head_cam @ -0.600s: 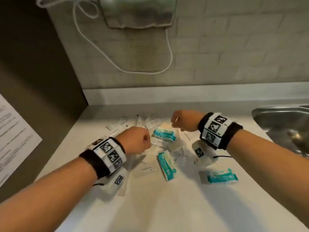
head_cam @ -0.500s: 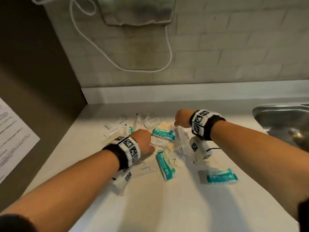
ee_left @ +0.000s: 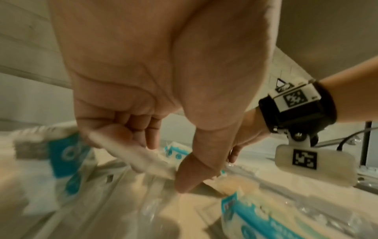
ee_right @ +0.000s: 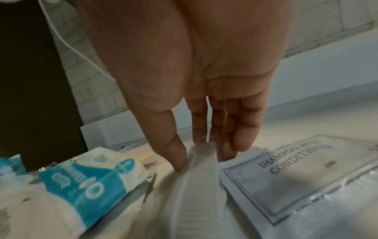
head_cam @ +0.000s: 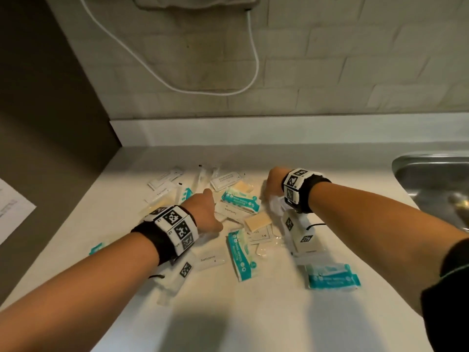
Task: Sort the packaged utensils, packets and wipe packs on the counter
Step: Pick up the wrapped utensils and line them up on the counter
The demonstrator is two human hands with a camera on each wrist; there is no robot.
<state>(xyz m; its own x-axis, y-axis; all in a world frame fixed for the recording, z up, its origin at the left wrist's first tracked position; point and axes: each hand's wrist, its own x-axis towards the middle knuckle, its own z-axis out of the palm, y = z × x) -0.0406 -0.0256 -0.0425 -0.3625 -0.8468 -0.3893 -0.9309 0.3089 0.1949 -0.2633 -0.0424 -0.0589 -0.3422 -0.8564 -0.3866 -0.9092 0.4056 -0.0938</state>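
A heap of packets lies on the white counter [head_cam: 228, 313]: teal wipe packs [head_cam: 241, 200] [head_cam: 239, 255] [head_cam: 332, 276], a toothpaste sachet [head_cam: 210, 259], a shampoo-conditioner sachet [head_cam: 225, 179] [ee_right: 286, 174], tan pads and clear-wrapped utensils. My left hand [head_cam: 208, 214] is down in the middle of the heap; in the left wrist view it [ee_left: 163, 161] pinches a slim white packet [ee_left: 141, 158] between thumb and fingers. At the heap's right edge my right hand [head_cam: 272, 184] [ee_right: 200, 148] pinches the end of a long ribbed white packet [ee_right: 198, 186], between a wipe pack [ee_right: 90, 181] and the sachet.
A steel sink [head_cam: 431, 174] opens at the far right. A printed sheet [head_cam: 12, 212] hangs on the dark panel at left. A white cable [head_cam: 253, 72] loops down the tiled wall behind. Bare counter stretches in front of the heap.
Both hands have dropped from above the heap into it and moved forward. The left now pinches a slim packet, the right a long ribbed one.
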